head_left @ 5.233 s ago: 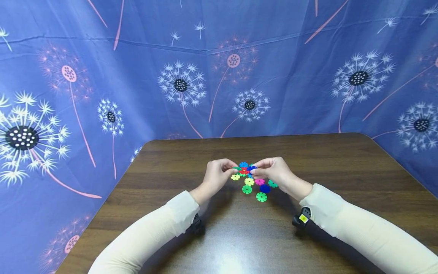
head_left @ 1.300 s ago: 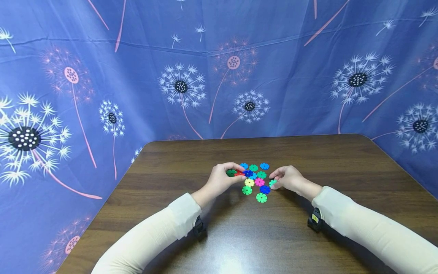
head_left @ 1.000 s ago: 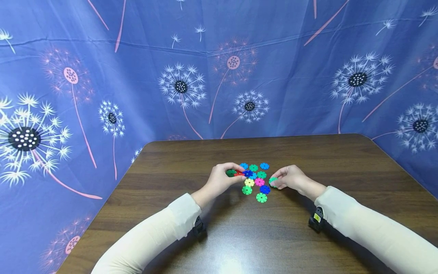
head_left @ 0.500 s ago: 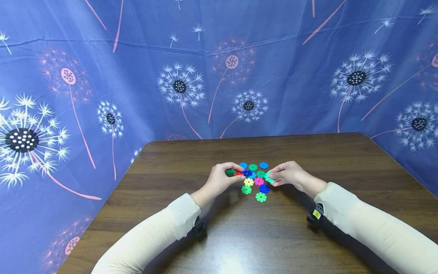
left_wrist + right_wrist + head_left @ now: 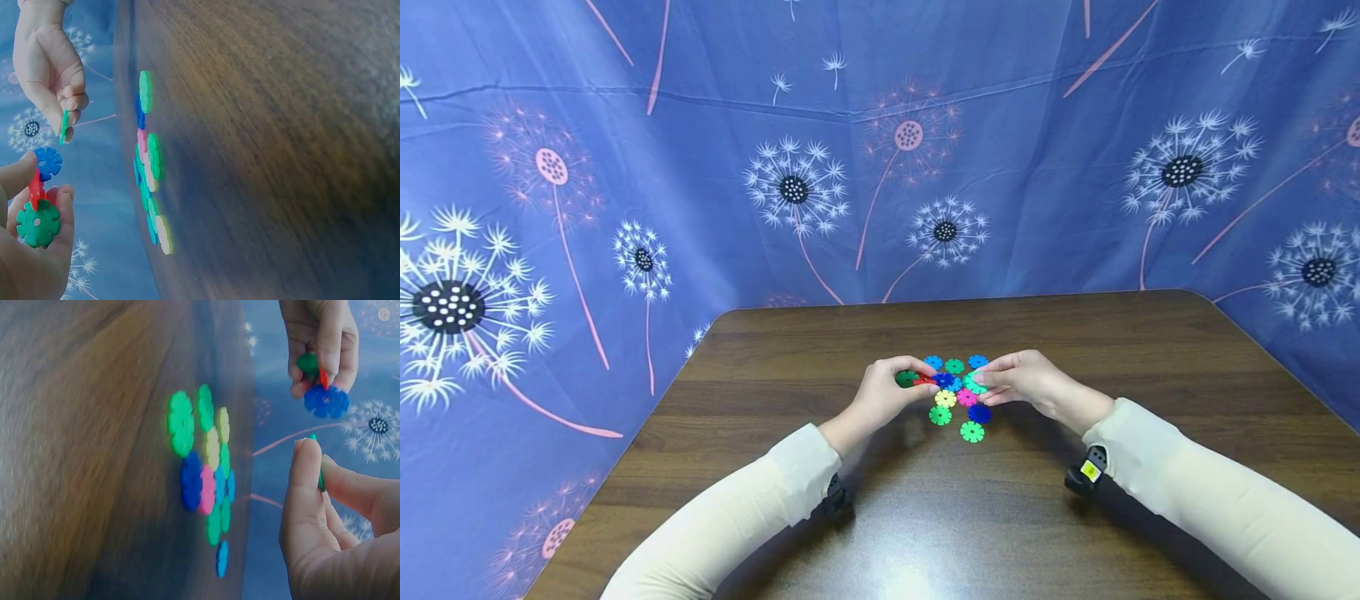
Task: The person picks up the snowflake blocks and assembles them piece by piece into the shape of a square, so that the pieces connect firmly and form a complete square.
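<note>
My left hand [image 5: 877,395] holds a joined chain of notched snap discs above the table. The chain has a green disc [image 5: 39,224], a red disc [image 5: 37,190] set crosswise in the middle, and a dark blue disc [image 5: 48,164] at the end facing my other hand. Between thumb and fingers, my right hand [image 5: 1033,387] pinches a single light green disc [image 5: 321,478], seen edge-on in both wrist views. A small gap separates this disc from the blue one.
Loose notched discs lie flat on the brown wooden table [image 5: 895,533] beneath my hands, among them a yellow disc [image 5: 945,398], a pink disc [image 5: 967,397], a dark blue disc [image 5: 979,414] and several green ones. A blue dandelion-print cloth [image 5: 880,167] hangs behind the table.
My right hand let go of the chain, picked the light green disc off the table at the right, and brought it leftward toward the chain. My left hand keeps its hold, nearly still lately.
</note>
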Motion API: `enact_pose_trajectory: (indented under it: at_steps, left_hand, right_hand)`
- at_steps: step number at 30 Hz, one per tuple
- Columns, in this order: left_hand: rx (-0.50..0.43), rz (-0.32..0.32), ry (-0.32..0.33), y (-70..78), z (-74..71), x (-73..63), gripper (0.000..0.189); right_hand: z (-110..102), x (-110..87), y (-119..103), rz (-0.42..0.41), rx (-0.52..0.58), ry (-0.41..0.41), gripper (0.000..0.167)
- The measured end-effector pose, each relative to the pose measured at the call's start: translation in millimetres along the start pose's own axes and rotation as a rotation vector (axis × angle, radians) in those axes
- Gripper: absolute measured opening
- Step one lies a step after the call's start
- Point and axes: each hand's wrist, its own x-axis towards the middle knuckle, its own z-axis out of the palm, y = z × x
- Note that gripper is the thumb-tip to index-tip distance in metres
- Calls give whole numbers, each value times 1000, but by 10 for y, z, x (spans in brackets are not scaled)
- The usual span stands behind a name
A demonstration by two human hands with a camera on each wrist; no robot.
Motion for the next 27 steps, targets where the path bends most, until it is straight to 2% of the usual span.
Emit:
enact_pose_trajectory:
  at_steps: [8, 21, 27]
  left_hand:
    - [-3, 6, -7, -8, 24, 2, 19]
    - [-36, 27, -21, -10, 64, 7, 20]
    - [-44, 18, -49, 6, 83, -3, 20]
  right_hand:
    - [90, -33, -50, -10, 47, -41, 39]
    - [134, -37, -68, 17, 133, -63, 7]
    - [147, -23, -56, 6, 170, -73, 7]
